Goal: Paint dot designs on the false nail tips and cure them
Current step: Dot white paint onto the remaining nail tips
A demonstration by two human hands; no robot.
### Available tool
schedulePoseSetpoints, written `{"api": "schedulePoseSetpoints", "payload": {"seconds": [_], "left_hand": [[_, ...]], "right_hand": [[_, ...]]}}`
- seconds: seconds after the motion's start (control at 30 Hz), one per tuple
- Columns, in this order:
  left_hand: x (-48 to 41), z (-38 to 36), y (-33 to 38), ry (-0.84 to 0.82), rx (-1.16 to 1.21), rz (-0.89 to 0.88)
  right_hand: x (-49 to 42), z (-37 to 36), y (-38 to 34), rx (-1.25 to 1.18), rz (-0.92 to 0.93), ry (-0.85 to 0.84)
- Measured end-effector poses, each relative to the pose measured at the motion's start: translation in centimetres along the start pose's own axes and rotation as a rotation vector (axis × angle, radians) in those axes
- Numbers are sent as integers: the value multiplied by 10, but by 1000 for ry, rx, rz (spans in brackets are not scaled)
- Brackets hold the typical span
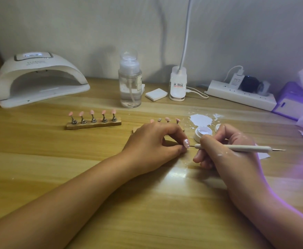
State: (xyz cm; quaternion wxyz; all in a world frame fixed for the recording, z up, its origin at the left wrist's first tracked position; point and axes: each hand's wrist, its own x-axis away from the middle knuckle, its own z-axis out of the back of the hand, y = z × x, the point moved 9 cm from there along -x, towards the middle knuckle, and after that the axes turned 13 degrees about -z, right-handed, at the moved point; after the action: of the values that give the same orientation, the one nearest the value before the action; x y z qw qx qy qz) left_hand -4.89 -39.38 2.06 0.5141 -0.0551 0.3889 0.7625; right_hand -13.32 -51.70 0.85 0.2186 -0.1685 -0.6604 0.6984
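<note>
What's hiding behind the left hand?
A second wooden stand with pink nail tips poking up. The left hand covers most of its base, so the holders cannot be counted.

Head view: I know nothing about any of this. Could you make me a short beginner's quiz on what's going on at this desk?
1. True or false: the right hand holds the dotting tool.
2. How many tips stand on the left stand? A three, B five, C seven.
3. Fill in: the left hand pinches a pink ____ in its fingers.

Key: 1 true. 2 B. 3 nail tip.
</note>
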Motion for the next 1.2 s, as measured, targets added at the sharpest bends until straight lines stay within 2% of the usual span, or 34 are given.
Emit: {"api": "schedulePoseSetpoints", "payload": {"seconds": [1.2], "left_hand": [[0, -1, -2, -5, 9, -4]], "right_hand": [[3, 0, -1, -6, -31, 13]]}}
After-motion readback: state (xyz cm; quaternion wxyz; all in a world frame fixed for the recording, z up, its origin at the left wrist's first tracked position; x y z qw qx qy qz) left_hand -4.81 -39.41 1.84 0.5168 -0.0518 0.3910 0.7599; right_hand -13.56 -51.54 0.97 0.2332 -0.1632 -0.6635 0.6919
